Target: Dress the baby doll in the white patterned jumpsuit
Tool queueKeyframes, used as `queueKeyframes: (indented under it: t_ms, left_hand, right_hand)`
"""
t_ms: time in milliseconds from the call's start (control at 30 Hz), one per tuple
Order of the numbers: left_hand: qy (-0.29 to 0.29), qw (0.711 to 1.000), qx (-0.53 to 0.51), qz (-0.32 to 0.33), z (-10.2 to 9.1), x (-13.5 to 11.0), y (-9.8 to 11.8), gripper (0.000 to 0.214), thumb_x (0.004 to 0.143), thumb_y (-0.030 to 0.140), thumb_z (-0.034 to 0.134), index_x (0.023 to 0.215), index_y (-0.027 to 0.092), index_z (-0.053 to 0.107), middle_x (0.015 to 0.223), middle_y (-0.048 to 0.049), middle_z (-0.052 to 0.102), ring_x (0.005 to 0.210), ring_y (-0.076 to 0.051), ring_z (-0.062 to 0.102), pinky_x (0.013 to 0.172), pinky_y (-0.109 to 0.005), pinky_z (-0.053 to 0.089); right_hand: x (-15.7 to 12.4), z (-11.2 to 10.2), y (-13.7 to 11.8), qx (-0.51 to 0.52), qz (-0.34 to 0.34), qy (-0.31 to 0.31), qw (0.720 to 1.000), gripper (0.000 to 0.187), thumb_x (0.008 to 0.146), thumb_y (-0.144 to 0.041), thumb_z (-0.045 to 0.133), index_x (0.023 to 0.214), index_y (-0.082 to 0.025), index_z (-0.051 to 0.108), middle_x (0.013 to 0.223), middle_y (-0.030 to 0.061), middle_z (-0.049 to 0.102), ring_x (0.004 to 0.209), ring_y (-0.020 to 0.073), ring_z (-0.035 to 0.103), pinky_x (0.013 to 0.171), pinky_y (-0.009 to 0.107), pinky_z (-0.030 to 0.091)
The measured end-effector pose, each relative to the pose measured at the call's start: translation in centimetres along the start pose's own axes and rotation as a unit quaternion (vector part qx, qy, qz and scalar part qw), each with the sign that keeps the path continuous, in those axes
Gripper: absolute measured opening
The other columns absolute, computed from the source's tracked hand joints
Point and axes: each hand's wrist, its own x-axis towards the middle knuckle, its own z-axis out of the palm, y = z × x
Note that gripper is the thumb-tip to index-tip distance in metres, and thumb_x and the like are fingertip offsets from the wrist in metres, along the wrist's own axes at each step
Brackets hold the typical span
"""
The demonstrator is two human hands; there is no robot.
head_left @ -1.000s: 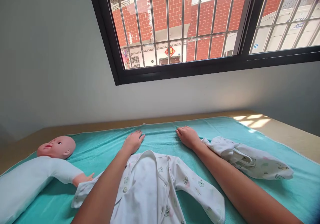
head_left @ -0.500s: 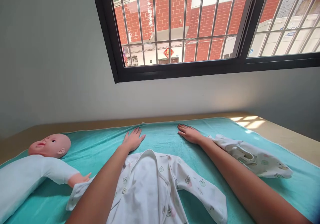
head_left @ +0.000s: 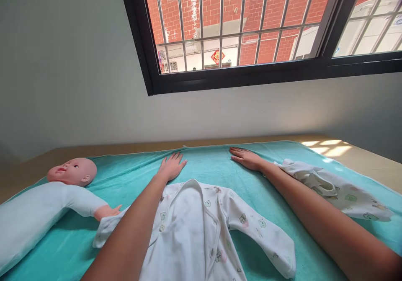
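Note:
My left hand [head_left: 171, 166] lies flat on the teal cloth [head_left: 207, 163], fingers spread, just beyond the collar of a white baby jacket [head_left: 226, 214]. The jacket is printed with small animals and lies unfastened, its right-hand sleeve stretched out; my left forearm crosses over its other sleeve. My right hand [head_left: 246, 158] also rests flat on the cloth near its far edge, fingers stretched out and holding nothing. Beside my right forearm is a folded white printed garment [head_left: 348, 195], partly hidden by the arm.
A baby doll [head_left: 75, 172] in a white body lies at the left, one hand near the jacket's sleeve. The wooden tabletop [head_left: 370, 159] shows around the cloth. Behind it stand a grey wall [head_left: 78, 84] and a barred window with a black frame [head_left: 238, 76].
The view has shifted slightly, so everything sits a little higher and further right. Both hands stay flat on the cloth, and the jacket, doll and folded garment keep their places.

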Motion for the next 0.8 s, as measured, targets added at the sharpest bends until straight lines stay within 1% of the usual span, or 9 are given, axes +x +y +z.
queueKeyframes:
  t_ms: [167, 267, 367, 467, 533, 633, 733, 800]
  left_hand:
    - [-0.004, 1.0, 0.001, -0.005, 0.0, 0.1, -0.2, 0.07, 0.094, 0.062, 0.015, 0.152, 0.024, 0.025, 0.161, 0.0, 0.016, 0.149, -0.024, 0.012, 0.119, -0.053, 0.01]
    - [-0.007, 1.0, 0.004, -0.006, 0.0, 0.1, -0.2, 0.07, 0.094, 0.062, 0.013, 0.153, 0.025, 0.025, 0.161, 0.0005, 0.015, 0.149, -0.023, 0.012, 0.12, -0.052, 0.01]
    - [-0.008, 1.0, 0.008, -0.008, -0.1, 0.2, -0.3, 0.07, 0.094, 0.062, 0.013, 0.153, 0.026, 0.024, 0.161, 0.0011, 0.016, 0.149, -0.023, 0.012, 0.12, -0.051, 0.01]
    - [-0.009, 1.0, 0.012, -0.008, -0.2, 0.3, -0.3, 0.07, 0.094, 0.062, 0.012, 0.153, 0.027, 0.024, 0.161, 0.0011, 0.016, 0.149, -0.023, 0.012, 0.12, -0.051, 0.011]
    - [-0.008, 1.0, 0.015, -0.007, -0.3, 0.3, -0.4, 0.07, 0.094, 0.062, 0.013, 0.153, 0.026, 0.024, 0.161, 0.0009, 0.017, 0.149, -0.024, 0.012, 0.12, -0.051, 0.01]
    - [-0.007, 1.0, 0.018, -0.006, -0.3, 0.3, -0.5, 0.07, 0.094, 0.062, 0.013, 0.153, 0.026, 0.025, 0.161, 0.0001, 0.017, 0.149, -0.024, 0.012, 0.12, -0.051, 0.011]
    - [-0.008, 1.0, 0.019, -0.004, -0.3, 0.3, -0.6, 0.069, 0.094, 0.062, 0.012, 0.153, 0.027, 0.025, 0.161, 0.0001, 0.016, 0.149, -0.024, 0.013, 0.12, -0.05, 0.011]
    - [-0.007, 1.0, 0.018, -0.003, -0.2, 0.3, -0.6, 0.069, 0.094, 0.062, 0.012, 0.153, 0.027, 0.025, 0.161, 0.0006, 0.017, 0.149, -0.023, 0.012, 0.12, -0.05, 0.011]
  right_hand:
    - [0.6, 0.0, 0.6, 0.011, 0.009, -0.004, 1.0, 0.065, 0.096, -0.058, 0.029, 0.146, -0.019, 0.043, 0.153, 0.0025, 0.036, 0.142, 0.023, 0.031, 0.118, 0.036, 0.023]
    - [0.8, -0.2, 0.5, 0.009, 0.023, 0.012, 1.0, 0.061, 0.096, -0.056, 0.031, 0.143, -0.021, 0.047, 0.151, 0.0006, 0.04, 0.139, 0.0229, 0.037, 0.115, 0.033, 0.028]
    - [0.6, -0.5, 0.3, -0.002, 0.058, 0.045, 0.997, 0.054, 0.096, -0.055, 0.029, 0.132, -0.028, 0.059, 0.143, -0.0002, 0.051, 0.131, 0.027, 0.048, 0.105, 0.037, 0.041]
    - [0.3, -0.9, 0.3, -0.016, 0.092, 0.077, 0.993, 0.054, 0.096, -0.054, 0.028, 0.121, -0.027, 0.067, 0.129, 0.0046, 0.064, 0.12, 0.0318, 0.056, 0.094, 0.041, 0.046]
    - [0.0, -1.0, 0.4, -0.017, 0.092, 0.084, 0.992, 0.052, 0.096, -0.053, 0.03, 0.119, -0.027, 0.069, 0.126, 0.005, 0.066, 0.118, 0.032, 0.058, 0.093, 0.041, 0.047]
    - [-0.6, -1.2, 0.9, -0.003, 0.065, 0.072, 0.995, 0.047, 0.095, -0.051, 0.035, 0.122, -0.029, 0.067, 0.133, -0.0003, 0.061, 0.122, 0.028, 0.056, 0.099, 0.037, 0.044]
    - [-1.2, -1.5, 2.2, 0.018, 0.039, 0.057, 0.997, 0.047, 0.094, -0.049, 0.038, 0.128, -0.029, 0.062, 0.139, -0.004, 0.056, 0.128, 0.0236, 0.052, 0.107, 0.032, 0.039]
    - [-1.6, -1.7, 3.4, 0.032, 0.046, 0.045, 0.997, 0.049, 0.093, -0.05, 0.039, 0.132, -0.029, 0.059, 0.142, -0.0052, 0.053, 0.131, 0.0226, 0.049, 0.111, 0.031, 0.036]
